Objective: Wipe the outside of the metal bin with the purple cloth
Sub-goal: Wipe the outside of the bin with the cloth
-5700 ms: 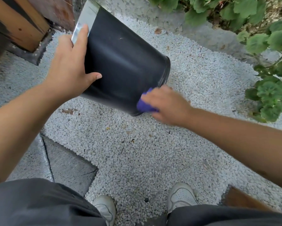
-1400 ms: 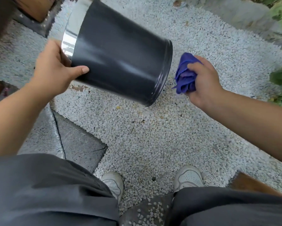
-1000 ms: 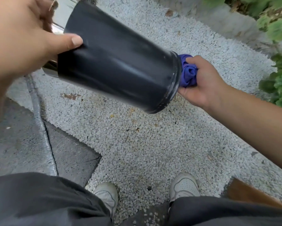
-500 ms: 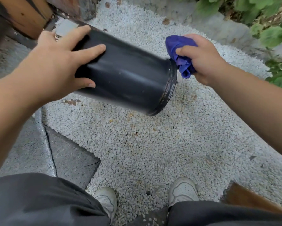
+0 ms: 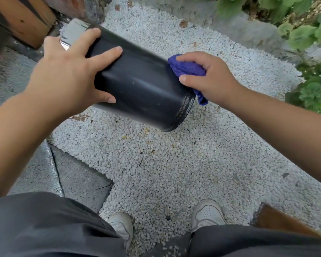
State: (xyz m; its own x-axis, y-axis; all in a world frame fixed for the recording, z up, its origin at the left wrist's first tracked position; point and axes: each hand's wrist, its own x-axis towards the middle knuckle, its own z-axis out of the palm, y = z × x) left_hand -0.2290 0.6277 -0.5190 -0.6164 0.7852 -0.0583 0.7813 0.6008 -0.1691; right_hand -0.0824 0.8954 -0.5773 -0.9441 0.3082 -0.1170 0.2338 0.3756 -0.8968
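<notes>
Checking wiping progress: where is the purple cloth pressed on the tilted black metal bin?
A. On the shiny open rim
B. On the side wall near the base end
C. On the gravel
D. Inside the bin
B: the right hand presses the purple cloth on the black metal bin's side wall beside its base rim.

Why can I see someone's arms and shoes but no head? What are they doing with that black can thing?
The camera sits on the person's head and looks down, so you see what they see: their own arms, dark trousers and white shoes. They stand on small white pebbles, with green plants at the side. The black can is a metal bin, tipped on its side and held up off the ground. The left hand grips it near its shiny open end. The right hand presses a purple cloth against the bin's side near the bottom, to wipe it clean.
</notes>
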